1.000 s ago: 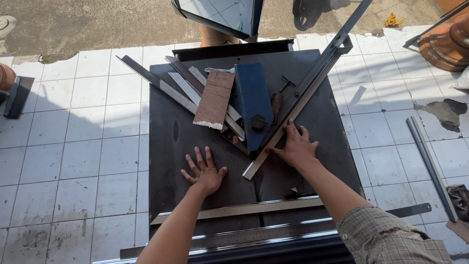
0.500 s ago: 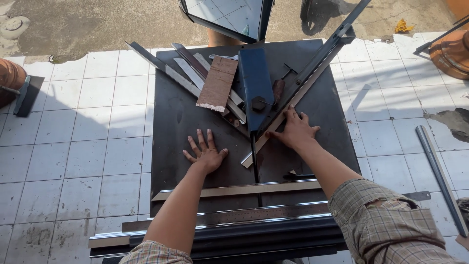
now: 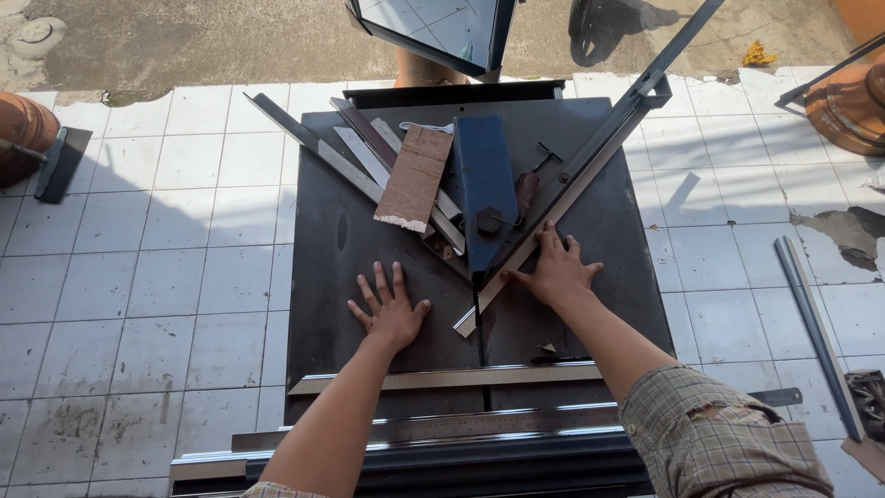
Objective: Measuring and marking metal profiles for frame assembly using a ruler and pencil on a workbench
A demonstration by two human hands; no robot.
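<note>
My left hand [image 3: 391,309] lies flat, fingers spread, on the dark saw table [image 3: 323,277], holding nothing. Over to the right, my right hand [image 3: 553,269] presses down on a long aluminium profile [image 3: 576,180] that runs diagonally from the table's middle to the upper right. The profile's lower end lies at the blade slot [image 3: 478,318]. A blue blade guard [image 3: 484,189] stands just left of the right hand. A brown board piece [image 3: 414,177] and several metal strips [image 3: 369,157] lie fanned out at the table's far left.
Flat metal bars [image 3: 452,378] and a steel ruler [image 3: 433,426] lie across the table's near edge. A long profile [image 3: 816,332] lies on the white tiled floor at right. Clay pots [image 3: 853,101] stand at the far right and far left. A mirror [image 3: 438,28] leans beyond the table.
Both hands have stayed in place on the table and profile. The camera view has shifted slightly closer and downward.
</note>
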